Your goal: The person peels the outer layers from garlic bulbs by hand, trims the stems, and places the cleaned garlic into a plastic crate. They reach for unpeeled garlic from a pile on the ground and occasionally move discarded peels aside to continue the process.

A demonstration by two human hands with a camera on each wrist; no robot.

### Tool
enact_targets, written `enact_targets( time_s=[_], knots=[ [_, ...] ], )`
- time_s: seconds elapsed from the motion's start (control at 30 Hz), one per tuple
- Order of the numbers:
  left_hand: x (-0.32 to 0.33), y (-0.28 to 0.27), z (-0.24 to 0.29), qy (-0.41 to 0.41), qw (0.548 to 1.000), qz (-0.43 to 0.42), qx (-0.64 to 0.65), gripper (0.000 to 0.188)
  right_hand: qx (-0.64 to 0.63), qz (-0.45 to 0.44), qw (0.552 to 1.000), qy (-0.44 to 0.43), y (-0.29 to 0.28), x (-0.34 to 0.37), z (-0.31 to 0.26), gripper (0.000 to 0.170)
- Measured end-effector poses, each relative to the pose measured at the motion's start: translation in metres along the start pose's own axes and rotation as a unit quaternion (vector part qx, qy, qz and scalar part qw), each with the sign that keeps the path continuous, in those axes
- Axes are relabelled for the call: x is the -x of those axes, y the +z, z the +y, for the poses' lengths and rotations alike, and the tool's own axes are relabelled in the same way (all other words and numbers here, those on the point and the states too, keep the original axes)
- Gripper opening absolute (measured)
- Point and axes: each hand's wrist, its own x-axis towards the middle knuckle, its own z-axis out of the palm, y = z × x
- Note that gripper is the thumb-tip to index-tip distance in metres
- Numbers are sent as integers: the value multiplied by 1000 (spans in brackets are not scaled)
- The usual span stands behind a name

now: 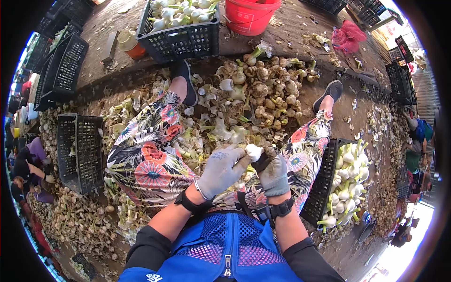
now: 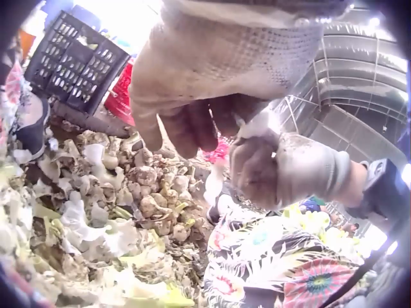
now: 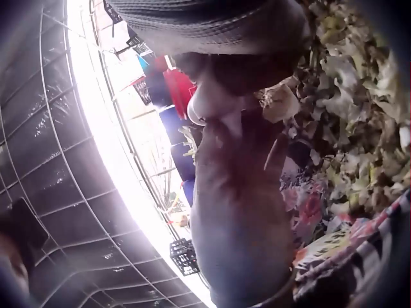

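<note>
Between the two gloved hands is a peeled-looking white garlic bulb (image 1: 254, 152), held above the lap. The left hand (image 1: 221, 170), in a grey glove, pinches it from the left with its fingertips. From the other side, the dirt-darkened fingers of the right hand (image 1: 273, 172) curl round it. In the right wrist view the smooth garlic bulb (image 3: 212, 99) shows between the gloves, its far side covered by fingers. The left wrist view has the fingers of both hands meeting, with most of the bulb hidden.
Unpeeled garlic (image 1: 270, 91) lies heaped between the feet, beside loose skins (image 1: 225, 131). A crate of white garlic (image 1: 347, 183) stands by the right leg; another crate (image 1: 181, 42) is ahead, near a red bucket (image 1: 249, 16). At left stands a black crate (image 1: 80, 152).
</note>
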Motion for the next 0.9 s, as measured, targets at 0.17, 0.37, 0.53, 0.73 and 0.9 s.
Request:
enact_targets(
  time_s=[0.17, 0.37, 0.53, 0.73, 0.9],
  knots=[
    [5, -2, -32, -85, 995, -7, -52, 43, -57, 134, 988, 59, -10, -9, 0, 18],
    [-32, -18, -29, -153, 951, -20, 268, 61, 174, 19, 984, 26, 13, -51, 5, 29],
    [-133, -144, 13, -6, 727, 139, 672, 33, 723, 111, 662, -160, -49, -154, -16, 45],
    [-159, -159, -13, 20, 821, 231, 521, 43, 895, 114, 432, 3, -103, -212, 3, 35],
    [-106, -60, -32, -166, 914, 109, 353, 48, 839, 62, 535, -77, -111, -197, 2, 26]
  ],
)
